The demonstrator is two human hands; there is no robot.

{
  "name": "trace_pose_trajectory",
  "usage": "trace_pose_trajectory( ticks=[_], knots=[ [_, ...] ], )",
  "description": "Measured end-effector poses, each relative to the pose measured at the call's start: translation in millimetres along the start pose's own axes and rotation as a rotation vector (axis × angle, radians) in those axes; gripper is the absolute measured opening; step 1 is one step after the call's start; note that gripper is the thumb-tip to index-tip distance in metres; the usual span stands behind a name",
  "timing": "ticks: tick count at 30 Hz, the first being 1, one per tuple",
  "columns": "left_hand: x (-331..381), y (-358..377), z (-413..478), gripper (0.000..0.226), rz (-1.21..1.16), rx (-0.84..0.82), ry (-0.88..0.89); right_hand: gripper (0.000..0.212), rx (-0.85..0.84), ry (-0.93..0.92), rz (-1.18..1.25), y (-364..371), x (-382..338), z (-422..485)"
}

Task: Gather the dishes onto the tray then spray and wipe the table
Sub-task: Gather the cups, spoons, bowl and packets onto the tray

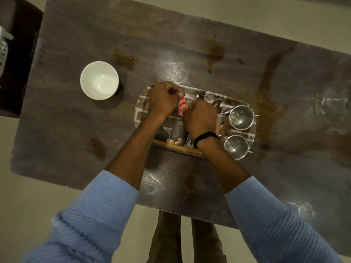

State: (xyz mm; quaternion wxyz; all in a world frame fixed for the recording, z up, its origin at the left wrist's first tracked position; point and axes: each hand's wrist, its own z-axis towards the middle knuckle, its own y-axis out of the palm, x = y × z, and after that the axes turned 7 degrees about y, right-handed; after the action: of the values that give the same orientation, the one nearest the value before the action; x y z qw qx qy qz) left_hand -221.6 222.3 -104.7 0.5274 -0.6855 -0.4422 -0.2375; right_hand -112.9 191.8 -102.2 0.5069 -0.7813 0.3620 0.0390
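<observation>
While the left hand [163, 100] pinches a red sachet [182, 106] and the right hand [201, 118] grips a spoon [199, 96] over the tray [171, 145], a loose hold could drop either onto the table [76, 130].

One wide-angle camera, worn on the person's head, looks almost straight down from above the near long edge of the dark grey-brown wooden counter [76, 130]. It sits close (light blue ribbed sleeves [98, 211] fill the lower corners), with the left hand [163, 101] and right hand [200, 120] mid-frame, pale floor [247, 16] beyond the counter's far edge, and brown-trousered legs [167, 238] at the bottom.
</observation>
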Motion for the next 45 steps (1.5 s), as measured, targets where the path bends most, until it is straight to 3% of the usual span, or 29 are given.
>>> trace_pose_trajectory(
  ticks=[7,16,23,36,41,45],
  knots=[
    [-2.6,10.2,4.4,0.005,0.043,-0.022,0.034,0.052,0.046,0.086,-0.06,5.6,-0.7,-16.5],
    [-14.3,5.6,-1.5,0.021,0.107,0.019,0.166,0.058,0.072,-0.046,-0.138,9.2,7.5,-13.3],
    [-16.8,7.8,-7.9,0.025,0.085,0.052,0.21,0.018,0.031,-0.058,-0.246,-5.5,-1.4,-27.2],
    [-14.9,0.7,-9.7,0.02,0.046,0.071,0.183,0.021,0.051,-0.11,-0.169,2.1,2.3,-23.4],
    [-20.3,-49.6,-29.3,0.019,-0.049,0.163,0.081,0.02,-0.111,-0.088,-0.123,-8.9,9.9,-41.2],
    [-46.7,-98.0,-66.9,0.02,-0.058,0.215,-0.036,0.014,-0.141,-0.17,-0.035,1.3,18.3,-74.4]
  ],
)
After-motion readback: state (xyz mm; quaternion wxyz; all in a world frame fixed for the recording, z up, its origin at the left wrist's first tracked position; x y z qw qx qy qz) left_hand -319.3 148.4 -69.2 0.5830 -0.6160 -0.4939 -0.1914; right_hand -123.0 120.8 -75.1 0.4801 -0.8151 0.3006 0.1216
